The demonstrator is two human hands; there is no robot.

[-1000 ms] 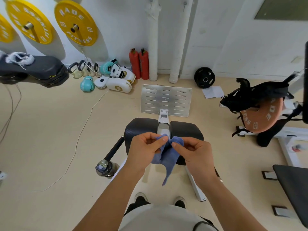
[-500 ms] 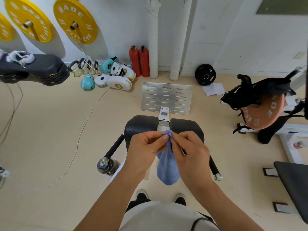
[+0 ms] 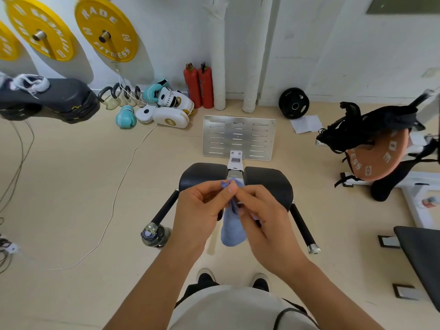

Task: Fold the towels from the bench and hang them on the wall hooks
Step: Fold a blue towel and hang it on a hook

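Observation:
A small blue towel hangs folded between my two hands, in front of a black padded machine seat. My left hand pinches the towel's top corners between thumb and fingers. My right hand touches it from the right, its fingers curled at the same top edge. The towel's lower rounded fold hangs free below the hands. No wall hooks are visible in this view.
A steel footplate lies on the floor beyond the seat. A water bottle stands at the left handle. Boxing gloves, two fire extinguishers, yellow plates on the wall, a bench left, an orange plate right.
The two top corners were brought together and the towel now hangs doubled and narrower. Both hands moved slightly closer to each other.

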